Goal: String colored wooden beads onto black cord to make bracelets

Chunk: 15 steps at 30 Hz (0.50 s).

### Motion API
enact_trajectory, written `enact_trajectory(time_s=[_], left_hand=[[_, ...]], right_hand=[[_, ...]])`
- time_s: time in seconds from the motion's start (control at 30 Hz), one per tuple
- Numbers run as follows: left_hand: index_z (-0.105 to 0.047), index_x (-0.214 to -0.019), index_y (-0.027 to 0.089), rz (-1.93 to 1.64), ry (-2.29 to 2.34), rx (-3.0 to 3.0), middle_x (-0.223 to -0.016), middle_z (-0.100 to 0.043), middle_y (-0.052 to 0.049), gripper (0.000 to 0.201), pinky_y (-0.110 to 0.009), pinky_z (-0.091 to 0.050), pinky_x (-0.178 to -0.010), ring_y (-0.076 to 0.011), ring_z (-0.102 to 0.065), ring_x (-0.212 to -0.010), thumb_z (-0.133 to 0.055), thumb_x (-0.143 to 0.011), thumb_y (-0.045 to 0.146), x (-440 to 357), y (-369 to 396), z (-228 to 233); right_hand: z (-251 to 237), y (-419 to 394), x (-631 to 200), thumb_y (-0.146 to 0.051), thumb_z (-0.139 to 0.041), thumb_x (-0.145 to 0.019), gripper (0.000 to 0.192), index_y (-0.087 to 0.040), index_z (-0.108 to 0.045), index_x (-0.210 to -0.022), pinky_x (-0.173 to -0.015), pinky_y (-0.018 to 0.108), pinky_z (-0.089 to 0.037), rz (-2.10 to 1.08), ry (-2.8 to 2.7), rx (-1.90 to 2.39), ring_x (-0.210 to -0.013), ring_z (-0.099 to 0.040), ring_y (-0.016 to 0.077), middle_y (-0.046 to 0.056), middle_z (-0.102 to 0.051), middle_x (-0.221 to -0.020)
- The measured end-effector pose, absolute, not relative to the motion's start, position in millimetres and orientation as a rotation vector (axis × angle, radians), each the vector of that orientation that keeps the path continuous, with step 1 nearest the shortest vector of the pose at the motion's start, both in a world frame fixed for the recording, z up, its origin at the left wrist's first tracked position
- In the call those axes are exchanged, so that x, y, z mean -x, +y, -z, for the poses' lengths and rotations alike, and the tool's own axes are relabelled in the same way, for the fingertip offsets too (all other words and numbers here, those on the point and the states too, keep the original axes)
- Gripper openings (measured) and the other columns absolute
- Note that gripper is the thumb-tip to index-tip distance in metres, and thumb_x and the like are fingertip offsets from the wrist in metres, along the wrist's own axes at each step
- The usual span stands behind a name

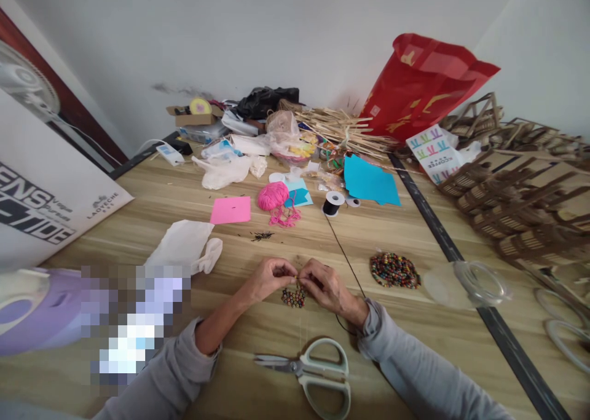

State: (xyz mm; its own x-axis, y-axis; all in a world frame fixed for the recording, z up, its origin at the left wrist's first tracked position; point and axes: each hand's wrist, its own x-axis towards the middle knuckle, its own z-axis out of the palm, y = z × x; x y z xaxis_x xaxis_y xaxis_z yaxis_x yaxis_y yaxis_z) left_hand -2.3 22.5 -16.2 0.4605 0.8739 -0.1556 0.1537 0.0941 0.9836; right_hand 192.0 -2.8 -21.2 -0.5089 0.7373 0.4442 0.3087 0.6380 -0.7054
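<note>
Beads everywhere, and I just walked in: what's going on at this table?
A person's left hand and right hand meet over a small beaded piece, pinching at it together. A black cord runs from a spool toward the hands. A pile of loose beads lies to the right, scissors in front.

Bright, even daylight, soft shadows; wide-angle bending at edges; pixelated patch lower left on the light wood-grain table (pixel 193 189); centre sharp.

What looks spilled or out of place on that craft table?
A clear plastic jar lies tipped on its side, with loose coloured beads heaped on the bare wood beside it. Both hands, left and right, pinch a small beaded piece.
</note>
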Motion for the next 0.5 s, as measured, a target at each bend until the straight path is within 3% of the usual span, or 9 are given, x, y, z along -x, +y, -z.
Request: enact_trajectory(time_s=[0.5], left_hand=[[-0.069, -0.073, 0.011, -0.667, 0.977, -1.409, -0.069, -0.067, -0.002, 0.010, -0.023, -0.045, -0.064, -0.0127, -0.059, -0.065, -0.068, -0.066, 0.017, 2.4, 21.6, 12.0]], right_hand=[[28.3, -2.1, -192.3, -0.027, -0.052, -0.093, 0.013, -0.017, -0.057, -0.087, -0.057, 0.024, -0.042, -0.696, -2.063, 0.827, -0.064, -0.054, 0.0135, 0.004, -0.058, -0.074]])
